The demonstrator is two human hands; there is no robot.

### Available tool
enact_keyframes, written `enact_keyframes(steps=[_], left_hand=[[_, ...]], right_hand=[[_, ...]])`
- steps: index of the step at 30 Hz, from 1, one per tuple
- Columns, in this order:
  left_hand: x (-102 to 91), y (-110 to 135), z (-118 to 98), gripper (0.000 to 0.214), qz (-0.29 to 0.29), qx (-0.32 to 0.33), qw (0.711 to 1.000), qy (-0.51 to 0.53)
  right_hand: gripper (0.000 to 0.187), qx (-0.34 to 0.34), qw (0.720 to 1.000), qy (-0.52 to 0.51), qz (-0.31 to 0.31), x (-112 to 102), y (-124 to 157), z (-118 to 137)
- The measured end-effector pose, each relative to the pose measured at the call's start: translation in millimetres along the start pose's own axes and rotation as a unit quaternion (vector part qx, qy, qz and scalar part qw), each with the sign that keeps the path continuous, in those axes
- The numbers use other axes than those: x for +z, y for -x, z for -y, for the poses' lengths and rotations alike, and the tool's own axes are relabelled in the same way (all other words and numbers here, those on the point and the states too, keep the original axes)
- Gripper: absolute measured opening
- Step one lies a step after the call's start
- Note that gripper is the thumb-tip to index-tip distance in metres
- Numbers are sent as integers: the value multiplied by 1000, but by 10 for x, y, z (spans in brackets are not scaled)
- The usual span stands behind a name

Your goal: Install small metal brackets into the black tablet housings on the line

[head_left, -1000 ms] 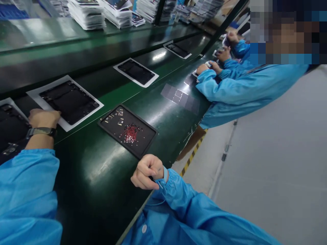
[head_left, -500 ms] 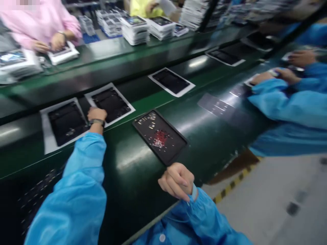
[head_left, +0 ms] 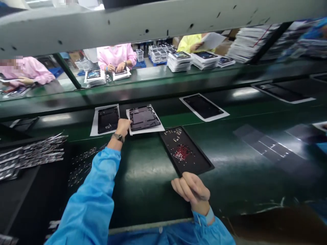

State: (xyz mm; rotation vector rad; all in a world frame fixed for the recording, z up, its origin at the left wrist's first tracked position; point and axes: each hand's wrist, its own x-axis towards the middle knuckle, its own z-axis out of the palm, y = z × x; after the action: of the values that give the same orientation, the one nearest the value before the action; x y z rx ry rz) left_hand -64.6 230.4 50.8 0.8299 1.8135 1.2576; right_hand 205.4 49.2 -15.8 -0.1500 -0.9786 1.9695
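My left hand is closed at the left edge of a black tablet housing, which lies on a white sheet on the green work surface. Its fingertips are partly hidden by the back of the hand. A second black housing on a white sheet sits just left of that hand. My right hand is curled closed near the front edge of a black tray; anything inside the fingers is hidden. Small red and white pieces and little metal parts are in the tray.
Another housing lies further right on its sheet. Clear film sheets rest at the right. Bundled strips fill the left side. People in pink and yellow work behind the raised ledge; a pale beam crosses overhead.
My view has swung left and up, bringing in the overhead beam and the strips at left. The left hand stays at the housing's edge, and the right hand remains closed by the tray.
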Motion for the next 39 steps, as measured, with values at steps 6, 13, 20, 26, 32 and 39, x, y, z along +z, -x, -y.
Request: enact_keyframes(steps=[6, 13, 20, 26, 32, 39], left_hand=[[-734, 1349, 615, 22, 46, -63, 996, 44], [-917, 2238, 1301, 26, 46, -56, 997, -10], [-1191, 2170, 1254, 33, -83, 151, 925, -339], [-1957, 1974, 1305, 36, -221, 139, 890, -373], [-2198, 1990, 1451, 21, -241, 129, 891, -362], [-2179, 1739, 1446, 18, -257, 93, 870, -411]], right_hand=[[50, -60, 998, 26, -26, 76, 42, 209], [25, 3, 873, 424, -240, -161, -45, 787], [18, 28, 646, 751, -135, -510, -434, 872], [11, 91, 517, 850, -36, -615, -787, 728], [17, 51, 560, 827, -17, -769, -777, 758], [38, 70, 689, 667, -276, -458, -741, 881]])
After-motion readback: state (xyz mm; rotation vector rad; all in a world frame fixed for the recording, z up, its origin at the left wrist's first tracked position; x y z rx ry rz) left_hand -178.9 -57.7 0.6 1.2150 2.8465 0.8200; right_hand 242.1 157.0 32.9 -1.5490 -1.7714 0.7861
